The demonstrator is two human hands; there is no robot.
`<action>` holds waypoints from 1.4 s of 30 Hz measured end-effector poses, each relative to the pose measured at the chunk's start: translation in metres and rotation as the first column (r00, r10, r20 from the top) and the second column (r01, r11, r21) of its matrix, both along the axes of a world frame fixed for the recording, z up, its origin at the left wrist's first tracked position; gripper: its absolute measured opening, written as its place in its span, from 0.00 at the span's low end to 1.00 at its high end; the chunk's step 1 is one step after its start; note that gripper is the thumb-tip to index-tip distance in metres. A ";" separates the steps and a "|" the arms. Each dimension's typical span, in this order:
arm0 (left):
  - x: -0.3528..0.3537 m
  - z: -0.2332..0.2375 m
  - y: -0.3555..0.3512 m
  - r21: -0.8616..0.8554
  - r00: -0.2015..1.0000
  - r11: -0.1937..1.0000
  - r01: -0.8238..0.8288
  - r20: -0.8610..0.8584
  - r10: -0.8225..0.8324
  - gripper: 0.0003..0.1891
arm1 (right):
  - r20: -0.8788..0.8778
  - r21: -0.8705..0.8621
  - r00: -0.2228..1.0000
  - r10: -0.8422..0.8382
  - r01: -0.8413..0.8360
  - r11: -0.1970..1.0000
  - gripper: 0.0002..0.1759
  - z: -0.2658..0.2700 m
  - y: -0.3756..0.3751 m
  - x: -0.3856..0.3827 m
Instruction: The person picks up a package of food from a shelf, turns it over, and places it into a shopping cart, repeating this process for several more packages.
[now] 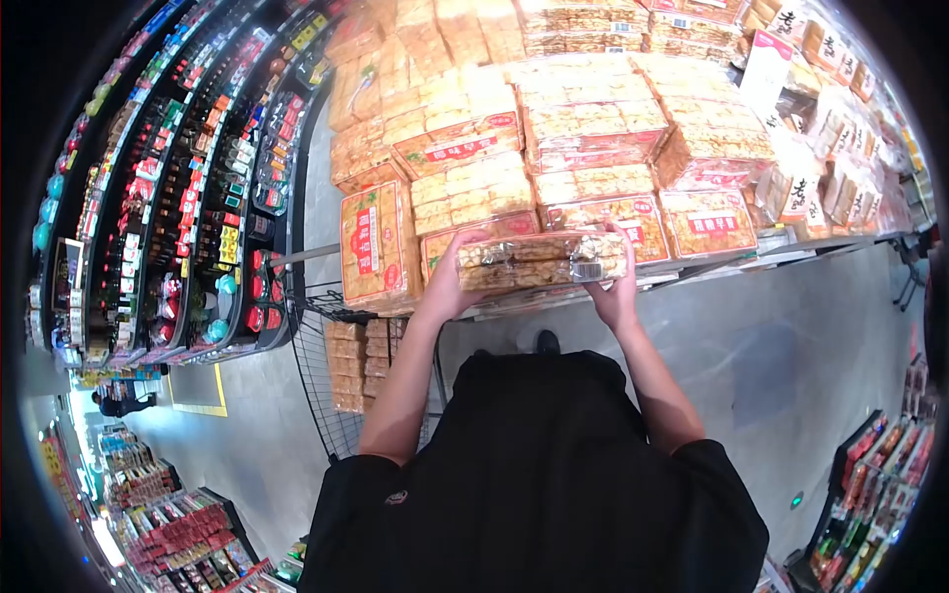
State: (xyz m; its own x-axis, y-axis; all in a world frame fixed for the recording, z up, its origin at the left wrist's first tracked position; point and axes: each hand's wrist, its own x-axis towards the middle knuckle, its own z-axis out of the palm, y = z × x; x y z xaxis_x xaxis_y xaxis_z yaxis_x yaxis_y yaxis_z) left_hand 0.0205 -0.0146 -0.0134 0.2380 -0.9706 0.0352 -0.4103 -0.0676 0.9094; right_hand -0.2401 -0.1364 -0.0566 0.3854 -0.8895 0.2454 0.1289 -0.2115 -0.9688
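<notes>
Between my two hands is a clear-wrapped pack of golden pastry blocks, held edge-up with a barcode label on its right part. My left hand is closed around the left end, and my right hand grips the right end. Just beyond the pack stands a display of similar packs with red-and-white labels, stacked in layers. A red-edged pack stands upright at the front left corner of the display, near my left hand.
A wire shopping cart at my left holds stacked packs. Other bagged goods lie at the display's right. Tall shelves line the left side, and a shelf rack stands at lower right. A person is far off at left.
</notes>
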 end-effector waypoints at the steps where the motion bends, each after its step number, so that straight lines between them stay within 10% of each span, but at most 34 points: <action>1: -0.002 0.004 0.000 0.016 1.000 1.000 -0.010 -0.011 0.010 0.41 | -0.023 -0.030 1.000 -0.001 0.000 1.000 0.55 -0.004 -0.002 -0.001; 42: -0.006 0.010 -0.004 0.028 0.999 1.000 -0.003 -0.046 0.004 0.42 | -0.096 -0.208 0.995 -0.028 0.008 0.978 0.47 -0.013 -0.012 -0.005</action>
State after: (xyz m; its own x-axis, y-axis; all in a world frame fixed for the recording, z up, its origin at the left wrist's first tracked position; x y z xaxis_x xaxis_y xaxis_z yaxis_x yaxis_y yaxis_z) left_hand 0.0142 -0.0189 -0.0034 0.2421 -0.9702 -0.0025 -0.3679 -0.0942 0.9251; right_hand -0.2449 -0.1487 -0.0692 0.4012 -0.8304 0.3867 0.0300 -0.4101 -0.9116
